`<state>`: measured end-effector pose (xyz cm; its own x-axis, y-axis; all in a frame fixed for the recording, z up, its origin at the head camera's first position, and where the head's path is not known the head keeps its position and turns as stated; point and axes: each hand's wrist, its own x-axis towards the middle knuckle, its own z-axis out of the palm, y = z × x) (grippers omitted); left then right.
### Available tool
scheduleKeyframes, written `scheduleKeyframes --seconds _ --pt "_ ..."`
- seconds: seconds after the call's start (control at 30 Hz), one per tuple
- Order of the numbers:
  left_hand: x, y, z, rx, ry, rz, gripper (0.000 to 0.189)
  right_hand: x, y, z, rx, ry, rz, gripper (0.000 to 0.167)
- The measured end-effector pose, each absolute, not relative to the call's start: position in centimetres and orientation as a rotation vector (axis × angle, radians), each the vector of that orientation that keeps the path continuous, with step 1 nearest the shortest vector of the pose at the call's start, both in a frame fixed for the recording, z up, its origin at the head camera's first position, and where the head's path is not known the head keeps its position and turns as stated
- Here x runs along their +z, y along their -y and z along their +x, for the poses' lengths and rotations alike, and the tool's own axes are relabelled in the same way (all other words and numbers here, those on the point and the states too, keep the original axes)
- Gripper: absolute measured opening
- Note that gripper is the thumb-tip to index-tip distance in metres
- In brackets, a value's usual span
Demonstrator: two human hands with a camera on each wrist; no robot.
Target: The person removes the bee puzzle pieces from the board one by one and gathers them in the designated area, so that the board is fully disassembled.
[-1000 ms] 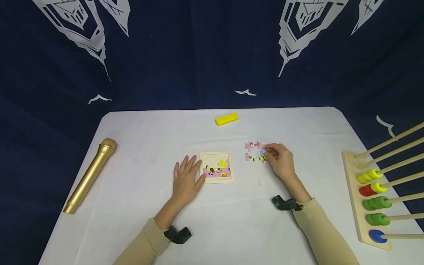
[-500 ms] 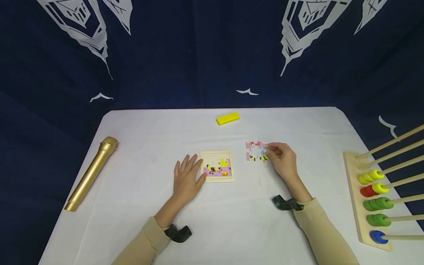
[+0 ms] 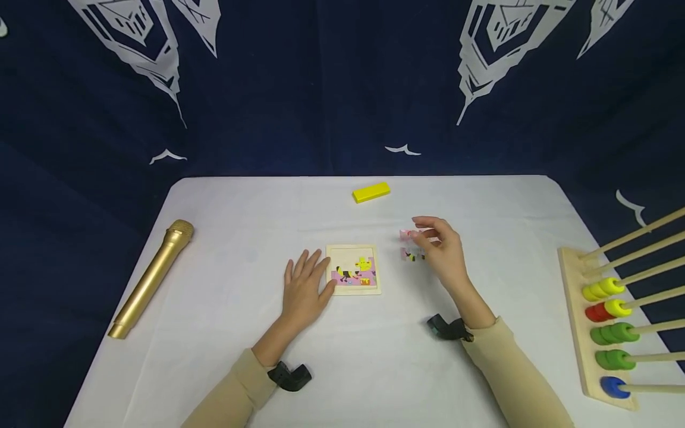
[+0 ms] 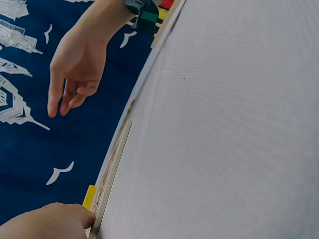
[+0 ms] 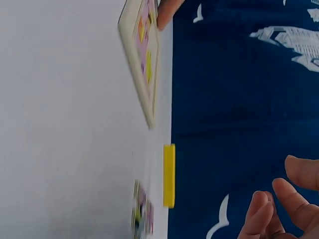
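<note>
My left hand (image 3: 302,291) lies flat at the left edge of a small square wooden jigsaw tray (image 3: 342,255), its thumb and fingertips touching the frame. Pink and yellow pieces with a bee fill the tray's lower part, while the upper left shows bare wood. To the right, several loose jigsaw pieces (image 3: 408,254) lie grouped on the cloth. Raised over them, my right hand (image 3: 444,252) partly hides the group in the head view. In the right wrist view its loosely bent fingers (image 5: 294,201) and thumb stand apart, with nothing seen between them.
A yellow block (image 3: 371,192) lies near the far table edge. At the left is a gold microphone (image 3: 152,279). A wooden bead rack (image 3: 575,321) with colored rings on pegs stands at the right. Behind the white-covered table (image 3: 241,208) hangs a dark blue printed cloth (image 3: 294,89).
My right hand has risen from the right side of the loose pieces and shifted left over them, its fingers spreading. My left hand stays at the tray.
</note>
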<state>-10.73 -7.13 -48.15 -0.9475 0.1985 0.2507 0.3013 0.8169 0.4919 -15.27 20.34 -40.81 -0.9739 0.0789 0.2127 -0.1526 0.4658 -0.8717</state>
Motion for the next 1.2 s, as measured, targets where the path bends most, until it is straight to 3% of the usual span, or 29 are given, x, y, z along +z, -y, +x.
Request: scheduleKeyframes --seconds 0.47,1.2 --pt "-48.2 7.2 -11.0 -0.791 2.8 -0.402 0.048 -43.9 -15.1 -15.0 1.624 2.607 0.336 0.037" --pt "-48.4 7.2 -10.8 -0.775 2.825 -0.392 0.049 -46.3 -14.9 -14.7 1.29 2.758 0.534 0.038"
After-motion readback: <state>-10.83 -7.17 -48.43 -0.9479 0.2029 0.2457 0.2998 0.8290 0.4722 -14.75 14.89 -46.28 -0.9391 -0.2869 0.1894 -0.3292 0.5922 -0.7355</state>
